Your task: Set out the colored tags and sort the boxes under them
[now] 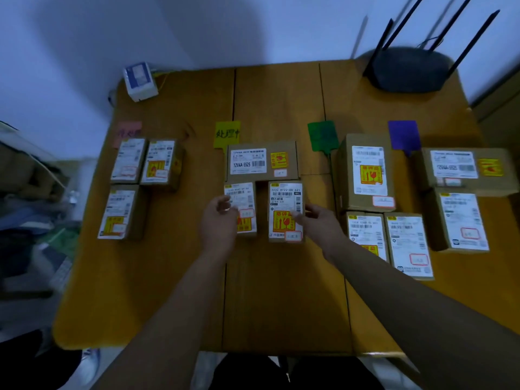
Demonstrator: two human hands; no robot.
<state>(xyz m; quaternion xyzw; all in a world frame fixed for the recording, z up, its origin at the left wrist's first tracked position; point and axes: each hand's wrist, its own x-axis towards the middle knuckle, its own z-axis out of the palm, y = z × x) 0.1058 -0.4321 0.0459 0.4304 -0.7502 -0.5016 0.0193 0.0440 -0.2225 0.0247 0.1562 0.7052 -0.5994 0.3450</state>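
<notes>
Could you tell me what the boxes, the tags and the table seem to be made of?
Boxes: brown cardboard, matte, with glossy white printed labels stuck on.
Tags: thin coloured paper or card, judging by the flat edges and handwriting; which one is unclear.
Table: looks like wood or wood laminate, orange-brown, smooth with dark seams.

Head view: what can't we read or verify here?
- Green tag and purple tag: any writing is too dark to read.
- Pink tag: writing blurred.
- Left hand covers the lower left of one small box; grip unclear.
- Right hand fingers lie over the neighbouring box; grip unclear.
- Right-edge box: motion-blurred, cut off by the frame.
</notes>
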